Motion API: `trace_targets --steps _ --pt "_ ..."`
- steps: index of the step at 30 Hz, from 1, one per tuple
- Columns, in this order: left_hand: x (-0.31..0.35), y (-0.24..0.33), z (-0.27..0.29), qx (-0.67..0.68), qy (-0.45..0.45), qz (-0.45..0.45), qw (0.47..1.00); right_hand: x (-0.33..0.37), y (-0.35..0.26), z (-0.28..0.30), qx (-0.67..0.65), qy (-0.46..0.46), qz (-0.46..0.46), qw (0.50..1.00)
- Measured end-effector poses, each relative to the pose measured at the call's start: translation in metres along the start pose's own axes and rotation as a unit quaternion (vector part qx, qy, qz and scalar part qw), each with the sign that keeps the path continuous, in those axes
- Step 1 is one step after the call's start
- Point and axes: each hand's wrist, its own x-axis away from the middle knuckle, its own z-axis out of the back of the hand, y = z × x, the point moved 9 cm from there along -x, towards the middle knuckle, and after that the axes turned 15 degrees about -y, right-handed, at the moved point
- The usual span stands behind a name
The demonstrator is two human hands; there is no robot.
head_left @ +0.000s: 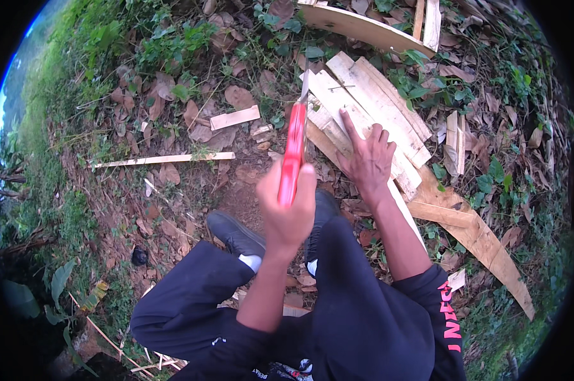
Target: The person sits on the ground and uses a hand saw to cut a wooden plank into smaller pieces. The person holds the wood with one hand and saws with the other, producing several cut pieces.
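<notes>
My left hand point(285, 206) is closed round the red handle of a hand saw point(292, 146). Its narrow blade, seen almost edge-on, points away from me along the left ends of the stacked planks; I cannot tell whether it touches them. My right hand point(370, 159) lies palm down, fingers stretched, on a pale wooden plank point(337, 101) at the top of the stack. Beneath and beside that plank are several more rough boards point(398, 105), slanting from upper left to lower right.
A long curved plywood strip point(490, 251) runs out to the lower right. Beyond the stack lies a curved wooden piece point(363, 28). A short offcut point(235, 118) and a thin wooden strip point(166, 160) rest on leaf litter at left. My shoes point(236, 233) are close by.
</notes>
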Motion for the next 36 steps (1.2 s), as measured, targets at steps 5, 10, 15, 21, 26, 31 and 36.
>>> trace_targets --steps 5,10,15,21,26,31,36 --pt "0.019 0.01 -0.001 0.011 -0.001 -0.018 1.0 -0.001 0.001 0.002 -0.008 0.004 -0.003 1.0" --pt "0.021 -0.005 0.002 0.075 0.002 0.045 0.996 0.001 -0.001 -0.003 0.003 0.0 -0.002 1.0" --pt "0.0 -0.001 0.0 -0.001 -0.003 -0.006 1.0 0.0 0.002 -0.002 -0.01 -0.016 -0.011 1.0" --pt "0.04 -0.001 0.006 0.085 0.014 0.034 0.996 -0.001 -0.002 -0.004 -0.014 -0.01 -0.004 1.0" --pt "0.0 0.001 0.002 0.016 0.001 0.033 0.999 -0.003 0.003 -0.004 -0.017 -0.022 -0.024 0.999" --pt "0.033 0.008 0.008 -0.002 0.007 -0.01 1.0 -0.001 0.0 -0.001 -0.004 0.007 -0.011 1.0" --pt "0.0 -0.014 0.004 0.007 0.008 -0.022 1.0 -0.001 -0.001 -0.003 -0.003 0.002 -0.011 1.0"
